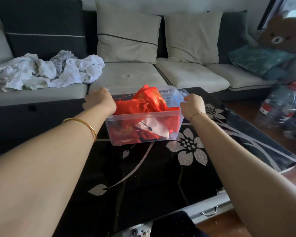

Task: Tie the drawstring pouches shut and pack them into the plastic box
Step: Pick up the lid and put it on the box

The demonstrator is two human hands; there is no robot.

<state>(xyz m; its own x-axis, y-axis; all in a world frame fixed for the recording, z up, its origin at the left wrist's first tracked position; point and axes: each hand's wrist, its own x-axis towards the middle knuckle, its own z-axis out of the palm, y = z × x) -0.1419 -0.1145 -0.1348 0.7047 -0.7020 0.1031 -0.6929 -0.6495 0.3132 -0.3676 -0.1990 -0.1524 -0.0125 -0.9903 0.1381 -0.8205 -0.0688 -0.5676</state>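
Black floral table, sofa behind: plastic box of red pouches; left hand and right hand, grips clamped on its ends.

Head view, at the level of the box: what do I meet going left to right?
Left hand → plastic box with red pouches inside → right hand → wrapped pack of bottles on the floor.
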